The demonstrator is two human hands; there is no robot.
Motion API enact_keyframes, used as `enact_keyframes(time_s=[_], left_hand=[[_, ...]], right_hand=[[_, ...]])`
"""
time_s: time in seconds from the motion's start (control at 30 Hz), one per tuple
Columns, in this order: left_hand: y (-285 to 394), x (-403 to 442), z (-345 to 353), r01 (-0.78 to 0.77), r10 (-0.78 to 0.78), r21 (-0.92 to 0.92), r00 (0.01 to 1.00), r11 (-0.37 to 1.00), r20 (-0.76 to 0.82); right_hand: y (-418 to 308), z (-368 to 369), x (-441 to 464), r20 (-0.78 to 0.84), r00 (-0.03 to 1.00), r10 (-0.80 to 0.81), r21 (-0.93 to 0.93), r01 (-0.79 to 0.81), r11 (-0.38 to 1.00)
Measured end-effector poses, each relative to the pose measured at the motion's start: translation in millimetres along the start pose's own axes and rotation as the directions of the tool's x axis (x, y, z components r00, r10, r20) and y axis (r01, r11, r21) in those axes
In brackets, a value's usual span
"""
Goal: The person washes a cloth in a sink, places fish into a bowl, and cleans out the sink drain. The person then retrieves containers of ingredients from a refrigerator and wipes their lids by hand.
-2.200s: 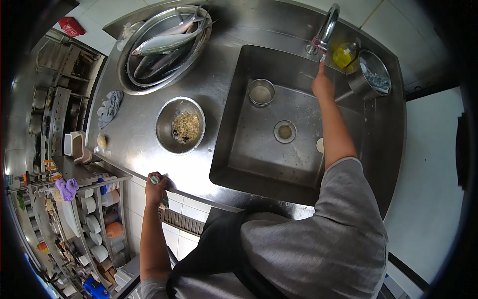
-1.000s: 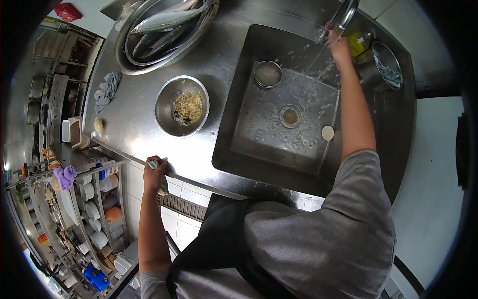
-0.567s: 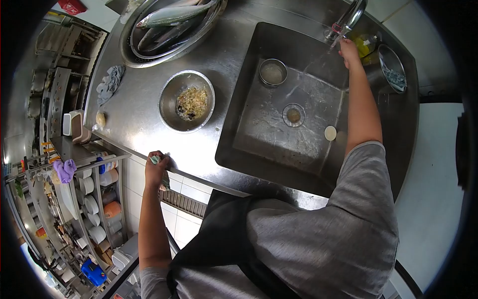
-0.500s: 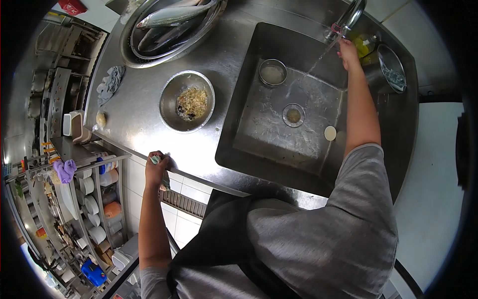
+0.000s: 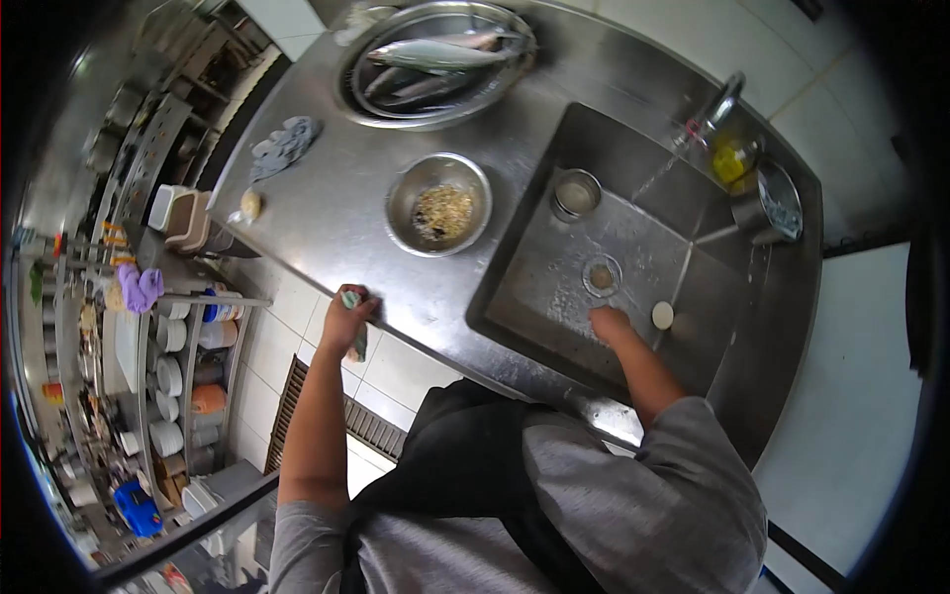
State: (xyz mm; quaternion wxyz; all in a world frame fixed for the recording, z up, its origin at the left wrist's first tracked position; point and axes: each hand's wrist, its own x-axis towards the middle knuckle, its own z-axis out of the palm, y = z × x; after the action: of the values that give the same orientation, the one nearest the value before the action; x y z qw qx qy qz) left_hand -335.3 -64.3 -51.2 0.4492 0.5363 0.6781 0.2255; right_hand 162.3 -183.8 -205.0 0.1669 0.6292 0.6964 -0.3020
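Note:
At the front edge of the counter, my left hand is closed around a crumpled greenish cloth, part of which hangs below the fist. My right hand is low over the sink, just on the near side of the drain strainer. Its fingers point away and are mostly hidden, so their pose is unclear. A round cream-coloured piece lies to its right in the sink. Further back in the sink stands a small metal cup. Water runs from the faucet into the sink.
On the counter, a metal bowl holds a chopped mixture, and a large basin holds several whole fish. A grey rag lies at the left. Beside the faucet are a yellow bottle and a metal container.
My right hand has left the faucet's stream and come down toward me, near the drain. My left hand still grips the cloth at the counter edge. The whole view has shifted and turned.

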Motion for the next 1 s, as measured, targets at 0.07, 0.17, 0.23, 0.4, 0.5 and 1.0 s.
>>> enact_keyframes(time_s=[0.07,0.17,0.23,0.4,0.5,1.0], left_hand=[[-11,-10,3,-0.136,0.129,-0.088,0.988,0.987,-0.084],[-20,-49,6,-0.203,0.165,-0.12,0.948,0.972,-0.272],[-48,-80,2,-0.158,0.096,-0.165,0.938,0.974,-0.333],[-142,-196,0,0.272,-0.293,-0.116,0.923,0.955,-0.248],[-222,-274,9,0.459,-0.449,-0.002,0.867,0.888,-0.217],[-383,-565,40,0.832,-0.786,-0.174,0.399,0.527,-0.473]], right_hand=[[-17,-10,1,-0.194,0.979,-0.056,0.323,0.117,0.939],[-82,-96,-41,-0.368,0.92,0.13,0.272,-0.027,0.962],[-101,-128,-44,-0.498,0.864,0.077,0.24,0.052,0.969],[-164,-183,-57,-0.703,0.708,0.061,0.192,0.106,0.976],[-198,-177,-53,-0.786,0.596,-0.165,0.033,0.307,0.951],[-458,-67,-48,-0.479,0.363,-0.799,-0.358,0.751,0.555]])
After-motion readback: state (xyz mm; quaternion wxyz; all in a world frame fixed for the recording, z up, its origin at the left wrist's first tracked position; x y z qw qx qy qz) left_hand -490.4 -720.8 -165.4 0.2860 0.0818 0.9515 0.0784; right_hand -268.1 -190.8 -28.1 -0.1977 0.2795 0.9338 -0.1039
